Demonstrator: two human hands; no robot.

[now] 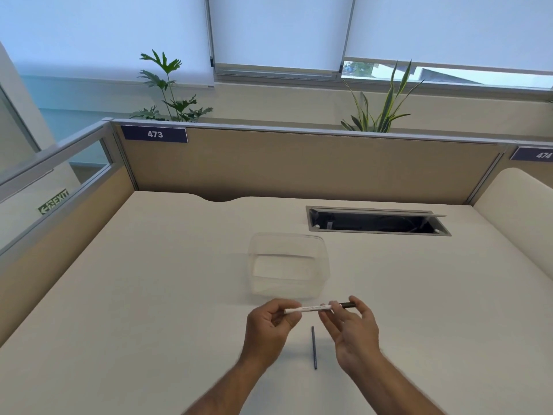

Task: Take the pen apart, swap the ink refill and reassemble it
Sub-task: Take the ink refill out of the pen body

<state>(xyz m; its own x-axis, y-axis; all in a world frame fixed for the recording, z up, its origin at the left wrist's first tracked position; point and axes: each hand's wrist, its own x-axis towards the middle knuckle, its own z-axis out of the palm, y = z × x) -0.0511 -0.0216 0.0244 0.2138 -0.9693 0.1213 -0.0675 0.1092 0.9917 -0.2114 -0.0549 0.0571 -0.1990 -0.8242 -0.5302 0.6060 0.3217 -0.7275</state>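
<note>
A white pen (311,308) with a dark end on its right is held level above the desk, between both hands. My left hand (269,322) pinches the white barrel's left end. My right hand (353,327) grips the dark end with thumb and fingertips, the other fingers spread. A thin dark blue ink refill (314,347) lies on the desk just below the pen, between my wrists, pointing away from me.
A clear plastic container (288,266) stands on the white desk (149,295) just beyond the hands. Farther back right is an open cable tray slot (377,223). A beige partition (299,166) closes off the back and left side.
</note>
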